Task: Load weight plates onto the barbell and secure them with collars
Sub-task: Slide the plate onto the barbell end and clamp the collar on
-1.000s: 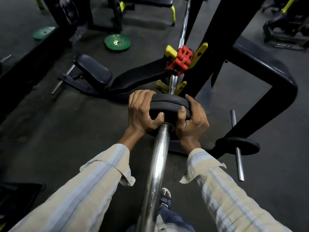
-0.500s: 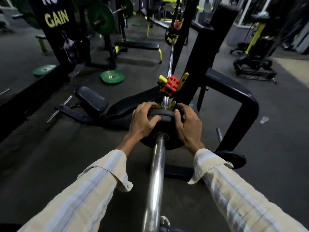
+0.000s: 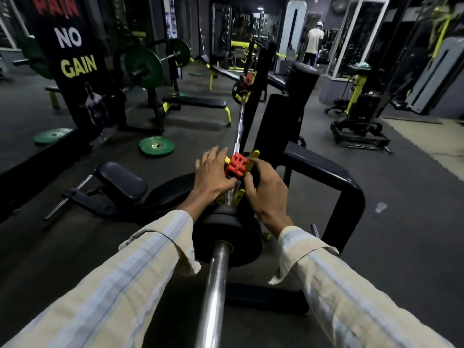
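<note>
The chrome barbell sleeve (image 3: 213,285) runs away from me through the middle of the view. A black weight plate (image 3: 242,238) sits on it, just behind my wrists. Farther along the bar is a red collar (image 3: 236,165) with yellow levers. My left hand (image 3: 213,174) grips the collar's left side, fingers spread over its lever and thumb underneath. My right hand (image 3: 266,189) curls its fingers on the yellow lever at the collar's right side. The bar's far end (image 3: 242,89) carries another plate and a red collar.
A black padded bench (image 3: 120,182) lies low at the left. A black rack frame (image 3: 326,167) stands at the right. Green plates (image 3: 157,146) lie on the floor at left, and another loaded rack (image 3: 144,67) stands behind. A person (image 3: 313,43) stands far back.
Both hands have let go of the black plate and moved forward along the bar onto the red collar. The plate stays on the sleeve. My view has tilted up.
</note>
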